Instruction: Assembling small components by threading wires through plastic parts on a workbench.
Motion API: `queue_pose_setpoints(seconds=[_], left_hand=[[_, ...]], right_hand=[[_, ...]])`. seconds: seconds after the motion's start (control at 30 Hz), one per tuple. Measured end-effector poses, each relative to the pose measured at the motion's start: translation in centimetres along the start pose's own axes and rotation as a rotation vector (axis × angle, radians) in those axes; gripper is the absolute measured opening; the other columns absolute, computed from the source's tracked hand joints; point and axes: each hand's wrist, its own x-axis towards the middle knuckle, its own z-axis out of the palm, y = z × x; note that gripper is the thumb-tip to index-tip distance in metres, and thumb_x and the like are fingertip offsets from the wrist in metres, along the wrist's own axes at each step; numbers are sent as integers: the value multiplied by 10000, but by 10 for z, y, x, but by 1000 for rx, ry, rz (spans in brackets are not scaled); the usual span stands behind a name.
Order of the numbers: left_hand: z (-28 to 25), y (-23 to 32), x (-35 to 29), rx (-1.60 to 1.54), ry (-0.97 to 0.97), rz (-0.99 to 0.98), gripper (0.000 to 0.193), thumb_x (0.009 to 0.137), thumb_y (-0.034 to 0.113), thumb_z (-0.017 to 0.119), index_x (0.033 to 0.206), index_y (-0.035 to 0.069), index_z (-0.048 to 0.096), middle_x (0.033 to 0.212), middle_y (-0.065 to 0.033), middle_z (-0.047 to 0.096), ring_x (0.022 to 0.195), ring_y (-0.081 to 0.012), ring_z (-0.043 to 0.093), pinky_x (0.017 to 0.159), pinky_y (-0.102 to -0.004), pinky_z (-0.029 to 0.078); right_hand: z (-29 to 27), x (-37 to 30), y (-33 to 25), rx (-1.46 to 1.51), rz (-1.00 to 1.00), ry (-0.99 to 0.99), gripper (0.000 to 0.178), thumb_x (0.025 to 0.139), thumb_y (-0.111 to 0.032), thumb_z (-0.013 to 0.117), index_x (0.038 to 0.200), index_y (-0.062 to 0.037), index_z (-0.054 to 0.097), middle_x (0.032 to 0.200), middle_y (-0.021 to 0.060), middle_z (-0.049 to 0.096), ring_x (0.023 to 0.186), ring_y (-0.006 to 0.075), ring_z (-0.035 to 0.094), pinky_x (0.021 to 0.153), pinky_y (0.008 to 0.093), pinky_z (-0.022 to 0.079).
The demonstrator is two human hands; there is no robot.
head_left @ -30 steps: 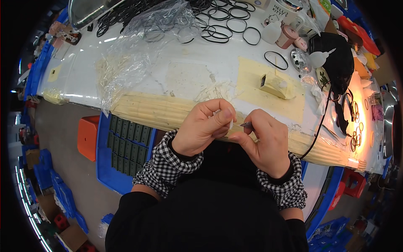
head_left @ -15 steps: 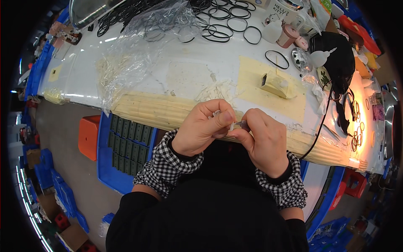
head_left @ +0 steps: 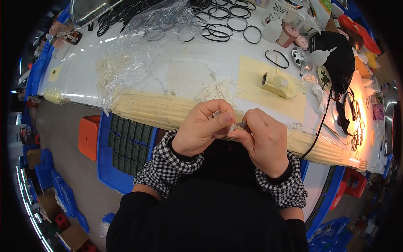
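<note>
Close together at the table's near edge, my two hands work on something small. My left hand (head_left: 205, 124) is closed, pinching a small whitish piece (head_left: 232, 127) that pokes out past the thumb. Opposite it, my right hand (head_left: 267, 140) pinches a small grey, metal-looking piece (head_left: 242, 124) between thumb and fingers, its tip near the whitish piece. Fingers cover most of both pieces, so I cannot tell their kind. Just beyond my hands lies a heap of pale shavings or strips (head_left: 216, 90). A yellowish taped block (head_left: 277, 84) rests on a yellow sheet (head_left: 252, 69) to the right.
Black rings (head_left: 217, 32) and a crumpled clear plastic bag (head_left: 142, 42) cover the far side. Bottles, a black mesh bag (head_left: 336, 59), a cable and a bright lamp glow crowd the right. Below left are a blue crate (head_left: 105, 168) of dark green parts and an orange stool (head_left: 88, 136).
My right fingers and the grey piece have shifted very slightly. Everything else looks the same.
</note>
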Motion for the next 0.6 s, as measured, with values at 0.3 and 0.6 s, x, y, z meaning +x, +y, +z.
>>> queue_pose_setpoints(seconds=[0.3,0.6], left_hand=[[-1,-4,1,30,20,31,169,931,202,586,839,62,567,659,50,474,556,-25,366,501,-180,287],[-2,-5,0,2,11,29,174,933,205,583,841,59,563,666,49,473,559,-26,365,504,-179,288]], right_hand=[[1,-1,0,-21,-7,-6,413,811,-469,606,728,-83,485,630,44,470,514,218,525,451,316,411],[1,1,0,-19,-13,8,413,812,-476,601,727,-88,489,623,41,467,510,215,523,446,314,410]])
